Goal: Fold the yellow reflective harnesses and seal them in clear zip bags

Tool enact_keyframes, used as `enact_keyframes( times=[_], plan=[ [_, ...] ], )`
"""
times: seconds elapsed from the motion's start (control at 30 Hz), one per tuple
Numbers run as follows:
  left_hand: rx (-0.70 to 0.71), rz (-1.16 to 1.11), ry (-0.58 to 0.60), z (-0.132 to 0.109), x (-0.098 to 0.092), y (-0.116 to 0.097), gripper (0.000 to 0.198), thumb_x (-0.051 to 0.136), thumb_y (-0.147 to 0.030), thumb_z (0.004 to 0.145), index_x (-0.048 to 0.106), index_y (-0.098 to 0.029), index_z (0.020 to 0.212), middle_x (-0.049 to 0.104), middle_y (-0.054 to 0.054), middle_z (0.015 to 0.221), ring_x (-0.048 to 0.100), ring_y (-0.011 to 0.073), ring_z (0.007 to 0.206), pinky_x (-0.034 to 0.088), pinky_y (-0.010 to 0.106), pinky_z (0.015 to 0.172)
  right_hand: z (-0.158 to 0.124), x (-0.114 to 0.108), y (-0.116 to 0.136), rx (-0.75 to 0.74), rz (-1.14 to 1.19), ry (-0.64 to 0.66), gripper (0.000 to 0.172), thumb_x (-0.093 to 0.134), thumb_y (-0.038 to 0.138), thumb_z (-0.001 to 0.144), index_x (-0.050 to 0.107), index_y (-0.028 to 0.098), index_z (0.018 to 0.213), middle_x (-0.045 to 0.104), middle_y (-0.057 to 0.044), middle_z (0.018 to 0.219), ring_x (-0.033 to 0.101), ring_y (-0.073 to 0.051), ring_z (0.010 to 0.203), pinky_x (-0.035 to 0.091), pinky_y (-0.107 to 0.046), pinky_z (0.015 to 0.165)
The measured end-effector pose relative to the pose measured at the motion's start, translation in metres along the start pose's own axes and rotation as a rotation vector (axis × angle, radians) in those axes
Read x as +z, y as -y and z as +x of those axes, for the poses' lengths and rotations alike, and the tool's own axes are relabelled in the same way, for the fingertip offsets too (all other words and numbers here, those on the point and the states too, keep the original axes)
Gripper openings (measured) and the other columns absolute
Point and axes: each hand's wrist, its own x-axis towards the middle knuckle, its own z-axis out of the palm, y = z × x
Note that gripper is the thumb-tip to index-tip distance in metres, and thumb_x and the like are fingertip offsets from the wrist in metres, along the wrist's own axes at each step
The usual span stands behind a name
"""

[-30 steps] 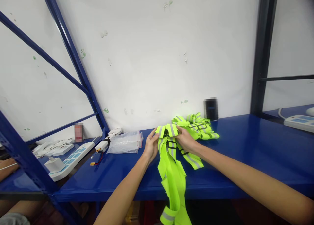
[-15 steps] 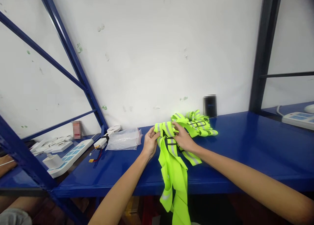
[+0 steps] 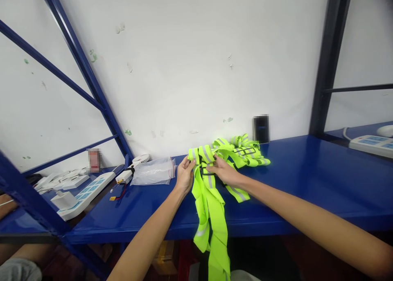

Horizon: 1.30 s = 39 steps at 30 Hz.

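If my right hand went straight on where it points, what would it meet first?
The yellow-green straps your right hand holds; beyond them, probably your left hand, though depth is unclear.

Clear zip-lock bags [image 3: 152, 174] lie flat on the blue table [image 3: 285, 183], just beside a small white fan [image 3: 141, 159] and what seems to be a battery pack [image 3: 124, 176], its leads [image 3: 124, 189] ending in a yellow connector [image 3: 113, 198]. Farther left, a white adapter [image 3: 64, 200] sits on a long white power strip [image 3: 93, 192] with blue socket panels [image 3: 95, 187]. A dark upright block [image 3: 260, 129] stands near the white wall [image 3: 190, 68].
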Motion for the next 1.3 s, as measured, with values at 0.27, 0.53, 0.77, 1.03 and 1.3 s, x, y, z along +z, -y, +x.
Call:
enact_keyframes(
  times=[0.27, 0.53, 0.77, 1.03, 1.3],
  plan=[
    [0.186, 0.222, 0.006, 0.001, 0.001, 0.000, 0.047, 0.079, -0.021, 0.067, 0.062, -0.016, 0.109, 0.069, 0.010, 0.112, 0.064, 0.0223, 0.105, 0.046, 0.031, 0.095, -0.001, -0.003, -0.002, -0.066, -0.106, -0.166, 0.087, 0.075, 0.027, 0.072, 0.031, 0.028, 0.147, 0.051, -0.010, 0.140, 0.062, -0.024, 0.111, 0.052, -0.042, 0.095],
    [0.398, 0.359, -0.057, -0.005, 0.002, 0.000, 0.025, 0.075, -0.021, 0.071, 0.068, -0.019, 0.095, 0.067, 0.008, 0.104, 0.061, 0.0220, 0.106, 0.042, 0.032, 0.099, 0.000, -0.004, 0.007, 0.161, 0.111, 0.000, 0.040, 0.060, 0.045, 0.084, 0.064, 0.026, 0.118, 0.066, -0.007, 0.110, 0.063, -0.025, 0.101, 0.057, -0.035, 0.071],
    [0.192, 0.168, 0.056, -0.006, 0.003, -0.001, 0.057, 0.072, -0.017, 0.071, 0.059, -0.028, 0.126, 0.057, 0.004, 0.136, 0.052, 0.0246, 0.125, 0.040, 0.033, 0.105, 0.006, -0.007, 0.008, 0.090, 0.281, -0.133, 0.075, 0.073, 0.016, 0.061, 0.051, 0.022, 0.133, 0.067, -0.006, 0.100, 0.068, -0.020, 0.083, 0.057, -0.036, 0.077],
    [-0.361, 0.028, 0.219, -0.010, 0.012, 0.007, 0.037, 0.071, -0.041, 0.077, 0.069, -0.010, 0.097, 0.073, 0.011, 0.083, 0.069, 0.0233, 0.075, 0.053, 0.035, 0.078, 0.008, -0.023, 0.015, -0.044, 0.040, -0.100, 0.071, 0.075, 0.019, 0.061, 0.053, 0.026, 0.128, 0.066, -0.004, 0.109, 0.067, -0.021, 0.088, 0.056, -0.036, 0.080],
    [-0.432, -0.023, 0.239, -0.011, 0.009, 0.001, 0.037, 0.069, -0.042, 0.077, 0.070, -0.011, 0.098, 0.074, 0.012, 0.090, 0.070, 0.0254, 0.085, 0.053, 0.036, 0.081, 0.010, -0.031, 0.014, -0.251, -0.376, -0.287, 0.049, 0.070, 0.018, 0.066, 0.058, 0.024, 0.112, 0.060, -0.003, 0.121, 0.054, -0.027, 0.115, 0.044, -0.041, 0.098]
  ],
)
